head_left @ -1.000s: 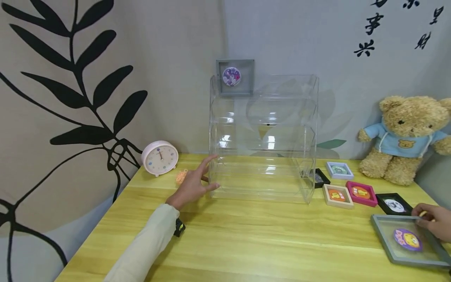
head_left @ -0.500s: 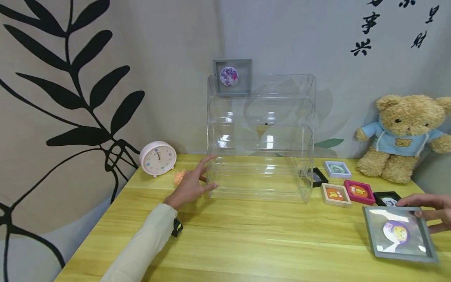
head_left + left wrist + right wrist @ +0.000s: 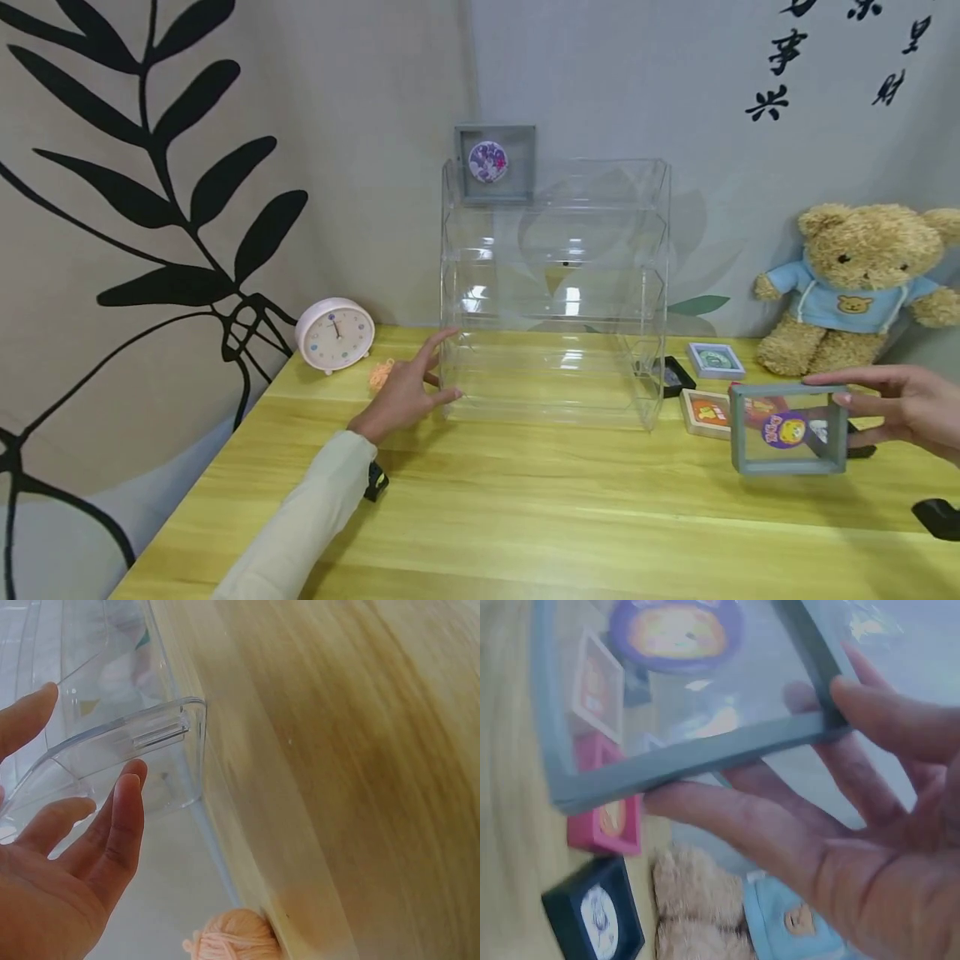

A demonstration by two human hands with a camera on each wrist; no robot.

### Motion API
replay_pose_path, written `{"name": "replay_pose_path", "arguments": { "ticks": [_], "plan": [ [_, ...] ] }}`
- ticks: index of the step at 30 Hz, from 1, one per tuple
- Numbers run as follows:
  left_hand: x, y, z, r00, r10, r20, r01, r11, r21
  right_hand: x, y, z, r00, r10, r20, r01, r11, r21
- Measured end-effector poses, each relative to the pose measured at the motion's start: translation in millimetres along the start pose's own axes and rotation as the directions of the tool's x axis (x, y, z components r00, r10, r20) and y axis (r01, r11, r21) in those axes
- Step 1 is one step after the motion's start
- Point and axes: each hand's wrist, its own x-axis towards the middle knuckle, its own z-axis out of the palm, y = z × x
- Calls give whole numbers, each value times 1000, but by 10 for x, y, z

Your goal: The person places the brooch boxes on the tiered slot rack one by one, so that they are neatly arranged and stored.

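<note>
Pinched between the thumb and fingers of the right hand (image 3: 903, 408), a grey display frame (image 3: 787, 469) is held upright above the wooden table (image 3: 525, 517), well to the right of the clear acrylic rack (image 3: 555, 292). Inside its transparent pane a purple round badge (image 3: 785, 430) is shown. By the left hand (image 3: 408, 396) nothing is gripped; its fingers are spread and slightly bent beside the rack's left side panel (whether the panel is touched cannot be told). Behind the held frame, a beige frame (image 3: 703, 427), a pink frame (image 3: 592, 834) and a black frame (image 3: 636, 936) are partly covered; farther back, a lilac frame (image 3: 716, 361) is laid flat. On the rack's top tier, at its left end, a second grey frame (image 3: 497, 200) is propped. Near the left hand, peach yarn (image 3: 381, 375) and a round clock (image 3: 335, 335) are seen; at the far right, a teddy bear (image 3: 855, 275) is seated.
</note>
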Motion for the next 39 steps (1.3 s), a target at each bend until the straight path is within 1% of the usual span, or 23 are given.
{"name": "replay_pose_path", "arguments": {
  "ticks": [1, 3, 7, 9, 15, 17, 18, 24, 27, 29, 32, 35, 39],
  "plan": [
    [2, 3, -6, 1000, 0, -3, 0, 1000, 1, 23, -67, 34, 1000, 8, 3, -8, 1000, -9],
    [5, 4, -18, 1000, 2, -9, -2, 1000, 2, 78, -212, 111, 1000, -8, 5, 8, 1000, 1],
    [10, -7, -17, 1000, 5, -3, -5, 1000, 0, 176, -480, 240, 992, -129, -13, 130, 991, 31],
    [16, -16, 7, 1000, 11, 6, -11, 1000, -9, 202, -600, 285, 987, -157, -27, 159, 986, 56],
    [29, -35, 30, 1000, 16, 2, -16, 1000, -23, 359, -958, 363, 984, -173, -33, 176, 967, 183],
    [28, -36, 33, 1000, 18, -1, -18, 1000, -21, 408, -1065, 384, 982, -182, -43, 186, 962, 199],
    [27, -32, 33, 1000, 22, -2, -22, 1000, -22, 430, -1118, 386, 981, -191, -34, 193, 956, 219],
    [11, -8, 14, 1000, 19, -3, -19, 1000, -24, 542, -1428, 400, 974, -222, -42, 226, 946, 233],
    [9, -2, 17, 1000, 23, 0, -23, 999, -24, 583, -1565, 410, 972, -225, -63, 234, 948, 214],
    [9, -9, 16, 1000, 28, -1, -28, 999, -25, 608, -1649, 418, 971, -231, -64, 239, 950, 202],
    [9, -18, 11, 1000, 18, -4, -18, 999, -28, 649, -1759, 429, 969, -241, -60, 249, 949, 195],
    [11, -26, 6, 1000, 14, 0, -14, 999, -35, 693, -1857, 424, 964, -254, -73, 264, 941, 210],
    [16, -35, 16, 1000, 19, 5, -19, 999, -43, 771, -1982, 380, 955, -284, -90, 297, 922, 248]
  ]
}}
